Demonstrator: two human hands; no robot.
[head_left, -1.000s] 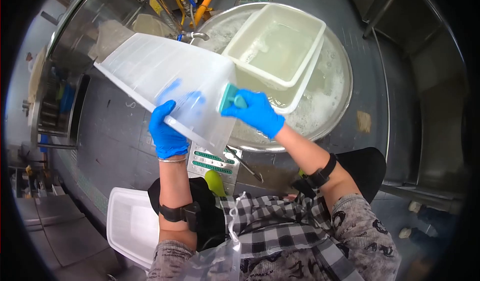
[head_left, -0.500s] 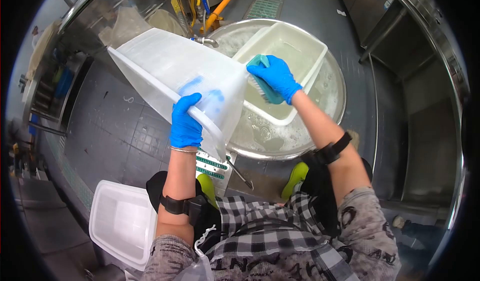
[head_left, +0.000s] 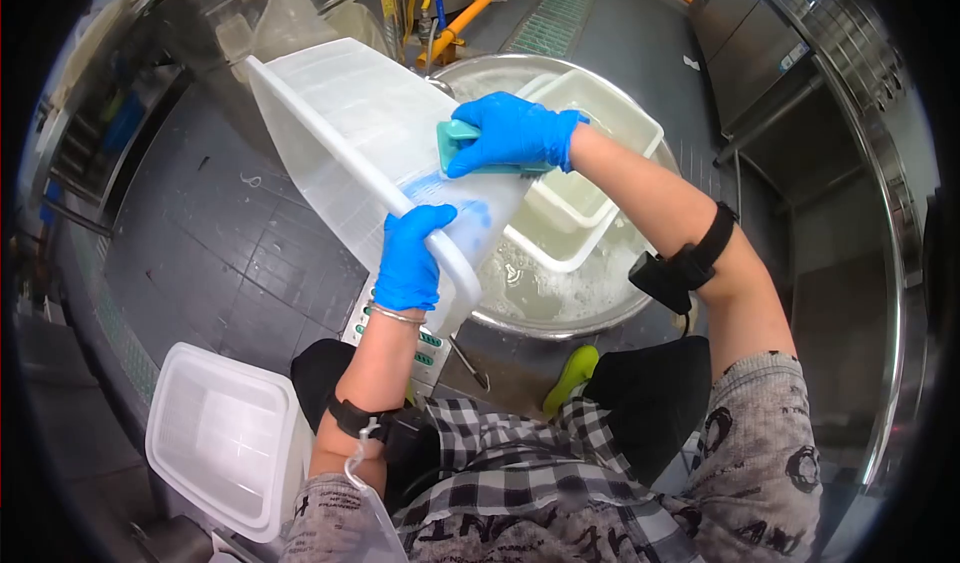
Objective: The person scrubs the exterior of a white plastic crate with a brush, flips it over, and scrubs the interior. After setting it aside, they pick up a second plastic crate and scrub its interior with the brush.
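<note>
A white translucent plastic tub (head_left: 340,93) is tilted on its side over the left edge of a round metal basin (head_left: 560,325). My left hand (head_left: 411,260), in a blue glove, grips the tub's rim, thumb over the outside. In my blue-gloved right hand (head_left: 510,133) is a teal scrubbing brush (head_left: 455,143), held against the tub's outer wall. Blue patches show through the wall between my hands. Another white tub (head_left: 568,261) sits in the basin, with cloudy water inside it and foamy water around it.
An open white tub (head_left: 225,448) stands on the tiled floor at my lower left. Behind the basin are a yellow pipe (head_left: 480,11) and a floor drain grate (head_left: 555,13). Steel cabinets (head_left: 745,38) line the right side.
My right hand has brought the brush left and up, from over the basin's tub onto the wall of the held tub. The held tub and my left hand have shifted slightly right in view.
</note>
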